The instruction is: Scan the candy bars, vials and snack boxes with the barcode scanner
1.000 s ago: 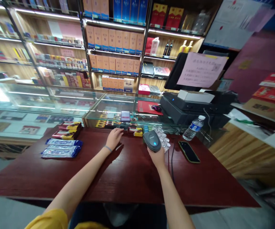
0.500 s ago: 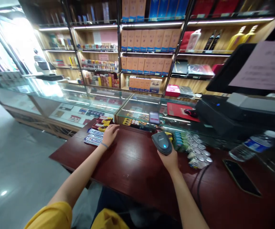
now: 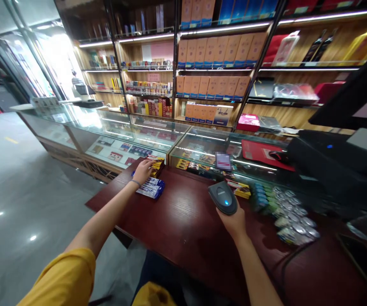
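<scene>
My right hand (image 3: 232, 220) is wrapped round a dark barcode scanner (image 3: 223, 198) with a blue light, held above the dark red table (image 3: 183, 221). Its cable (image 3: 285, 257) trails off to the right. My left hand (image 3: 143, 171) reaches to the table's far left corner and rests on a stack of red and yellow packets (image 3: 154, 163). Its fingers lie over the packets; whether they grip one is unclear. Just in front of the hand lie blue and white wrapped bars (image 3: 151, 188).
A glass display counter (image 3: 158, 131) runs behind the table. More packets (image 3: 241, 189) and shiny wrapped items (image 3: 290, 216) lie at the table's back right. A black register (image 3: 333, 165) and a red mouse mat (image 3: 260, 149) stand at right. Shelves of boxes fill the back wall.
My left hand has moved left from the table's middle to the stacked packets. The view has swung left. The scanner stays in my right hand.
</scene>
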{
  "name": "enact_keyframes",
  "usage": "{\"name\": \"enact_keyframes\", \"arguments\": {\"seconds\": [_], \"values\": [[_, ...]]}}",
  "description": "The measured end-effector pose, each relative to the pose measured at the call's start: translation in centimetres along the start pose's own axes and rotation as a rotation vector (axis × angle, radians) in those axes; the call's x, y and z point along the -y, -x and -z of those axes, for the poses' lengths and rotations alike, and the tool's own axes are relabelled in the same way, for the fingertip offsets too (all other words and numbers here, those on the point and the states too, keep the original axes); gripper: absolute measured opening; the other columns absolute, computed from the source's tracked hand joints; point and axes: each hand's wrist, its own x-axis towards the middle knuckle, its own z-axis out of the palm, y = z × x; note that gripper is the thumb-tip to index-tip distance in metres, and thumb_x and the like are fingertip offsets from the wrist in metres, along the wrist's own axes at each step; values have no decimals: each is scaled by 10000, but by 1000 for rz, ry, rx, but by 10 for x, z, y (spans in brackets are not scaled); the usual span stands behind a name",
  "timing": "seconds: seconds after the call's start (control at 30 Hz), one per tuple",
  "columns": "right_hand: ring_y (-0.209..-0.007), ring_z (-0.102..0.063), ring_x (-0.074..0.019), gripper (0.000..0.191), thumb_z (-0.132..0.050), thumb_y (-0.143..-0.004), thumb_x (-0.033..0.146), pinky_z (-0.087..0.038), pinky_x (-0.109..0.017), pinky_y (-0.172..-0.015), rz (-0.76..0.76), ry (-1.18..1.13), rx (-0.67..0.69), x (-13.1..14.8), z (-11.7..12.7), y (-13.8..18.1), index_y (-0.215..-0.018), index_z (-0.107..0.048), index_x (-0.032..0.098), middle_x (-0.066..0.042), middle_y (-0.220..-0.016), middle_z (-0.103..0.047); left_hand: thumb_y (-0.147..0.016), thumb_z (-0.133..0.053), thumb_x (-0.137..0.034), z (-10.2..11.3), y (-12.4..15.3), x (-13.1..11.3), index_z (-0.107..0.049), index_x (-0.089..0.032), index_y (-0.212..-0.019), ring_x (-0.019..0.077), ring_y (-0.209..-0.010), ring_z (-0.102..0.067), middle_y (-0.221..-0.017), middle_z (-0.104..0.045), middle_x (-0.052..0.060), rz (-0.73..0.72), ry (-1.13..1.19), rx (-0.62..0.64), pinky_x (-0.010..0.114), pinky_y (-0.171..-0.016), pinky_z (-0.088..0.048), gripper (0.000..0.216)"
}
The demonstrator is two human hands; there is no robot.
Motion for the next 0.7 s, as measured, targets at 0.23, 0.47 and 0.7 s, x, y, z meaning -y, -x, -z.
{"name": "enact_keyframes", "arguments": {"seconds": [0.23, 0.47, 0.7], "values": [[-779, -743, -302, 564, -672, -661, 480, -582, -356, -679, -37, 31, 21, -12, -3, 2, -1134, -630, 175, -95, -802, -760, -864, -510, -129, -22, -34, 23, -550, -221, -1384, 308, -1330, -443, -1388, -529, 150, -91, -257, 251, 489, -1130, -338, 530], [-751, -741, -285, 503, -670, -664, 484, -577, -334, -655, -55, 16, 9, -16, -2, 0, -1072, -641, 191, -86, -786, -759, -894, -546, -200, -23, -41, 19, -626, -314, -1282, 245, -1107, -620, -1258, -642, 92, -71, -249, 356, 357, -970, -461, 412], [-744, -746, -292, 520, -677, -658, 470, -584, -342, -637, -20, 3, -14, -12, 0, 1, -1095, -638, 191, -80, -785, -763, -814, -671, -221, -16, -33, 7, -695, -275, -1001, 246, -922, -674, -969, -706, 86, 2, -169, 199, 301, -801, -490, 196]]}}
